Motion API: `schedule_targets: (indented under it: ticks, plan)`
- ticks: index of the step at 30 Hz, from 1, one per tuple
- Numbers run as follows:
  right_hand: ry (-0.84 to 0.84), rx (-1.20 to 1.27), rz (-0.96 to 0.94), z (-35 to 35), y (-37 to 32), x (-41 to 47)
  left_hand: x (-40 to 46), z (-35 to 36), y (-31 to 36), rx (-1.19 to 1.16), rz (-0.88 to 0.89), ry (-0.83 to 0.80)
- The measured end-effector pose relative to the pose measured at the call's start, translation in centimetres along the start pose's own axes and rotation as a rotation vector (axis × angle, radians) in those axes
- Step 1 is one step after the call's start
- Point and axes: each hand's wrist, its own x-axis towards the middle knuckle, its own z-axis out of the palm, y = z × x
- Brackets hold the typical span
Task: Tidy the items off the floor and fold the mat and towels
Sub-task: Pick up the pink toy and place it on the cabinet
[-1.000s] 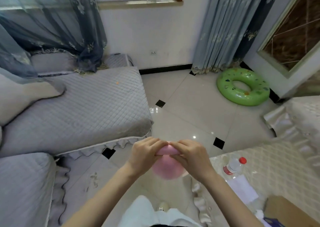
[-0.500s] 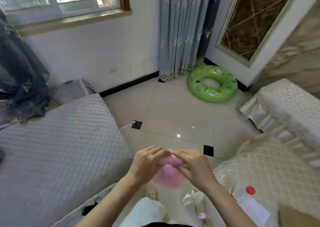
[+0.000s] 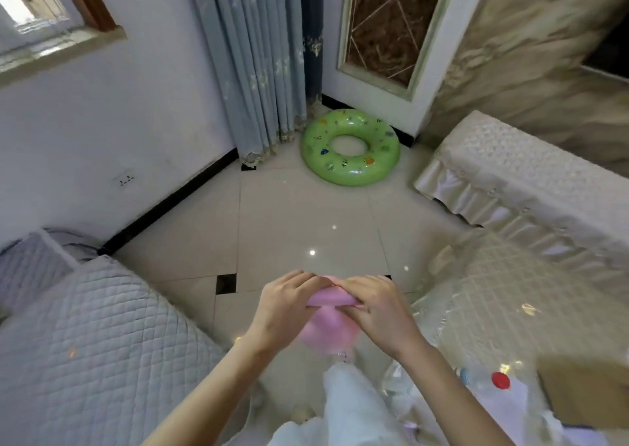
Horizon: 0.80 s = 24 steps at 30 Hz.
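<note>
Two bare forearms come into view from the near edge, no sleeves on either, nothing at the wrists, no rings or watch to be seen. Left hand and right hand are both uncovered, fingers short-nailed as far as the blur lets on. Below them, near centre, a white trouser leg, pale and slightly creased, runs down to a light-coloured shoe tip, too blurred to say more
</note>
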Motion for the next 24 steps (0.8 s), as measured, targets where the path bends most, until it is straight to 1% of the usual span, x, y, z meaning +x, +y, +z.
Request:
schedule_targets:
  ticks: [7, 11, 17, 20, 24]
  plan:
    - [0.018, -0.062, 0.072, -0.7, 5.1, 7.0, 8.4, 3.3, -3.9, -0.008, 0.05, -0.065]
    - [0.042, -0.079, 0.132, -2.1, 8.4, 11.5, 14.4, 5.6, -6.0, -0.036, 0.076, -0.137]
    - [0.094, -0.018, 0.259, -5.2, 13.6, 17.4, 24.0, 8.9, -7.7, -0.076, 0.131, -0.191]
    - [0.082, -0.022, 0.31, -6.8, 15.9, 20.8, 28.6, 10.5, -8.6, -0.113, 0.145, -0.214]
    - [0.143, -0.012, 0.344, -8.5, 19.0, 24.8, 34.3, 13.0, -10.1, -0.136, 0.173, -0.246]
